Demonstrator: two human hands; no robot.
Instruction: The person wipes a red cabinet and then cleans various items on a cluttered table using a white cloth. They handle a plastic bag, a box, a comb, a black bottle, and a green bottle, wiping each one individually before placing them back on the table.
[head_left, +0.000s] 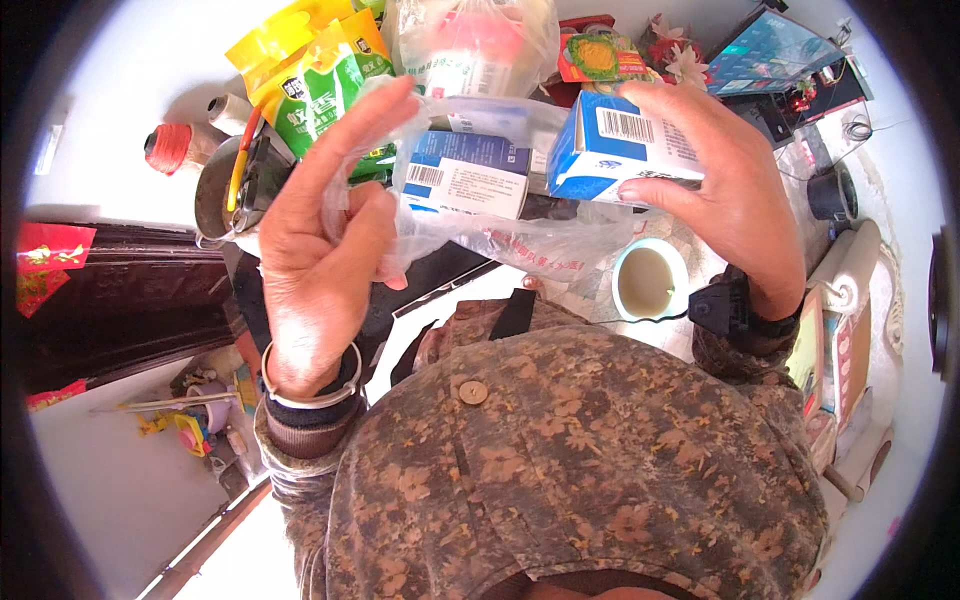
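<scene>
My left hand (322, 232) grips the edge of a clear plastic bag (555, 251) that bears red writing, its index finger stretched up. Inside the bag's mouth lies a blue and white cardboard box (465, 176) with a barcode, seen through the film in places. My right hand (724, 165) holds a second blue and white box (592, 150) between thumb and fingers, tilted at the right side of the bag opening. Part of another carton shows behind the first one, mostly covered by plastic.
Behind the bag stand a green and yellow packet (330, 82) and a filled plastic bag (476, 45). At left are a metal pot (225, 184) and a red thread spool (169, 150). A cup of cloudy liquid (646, 281) sits below my right hand. A screen (772, 52) leans at upper right.
</scene>
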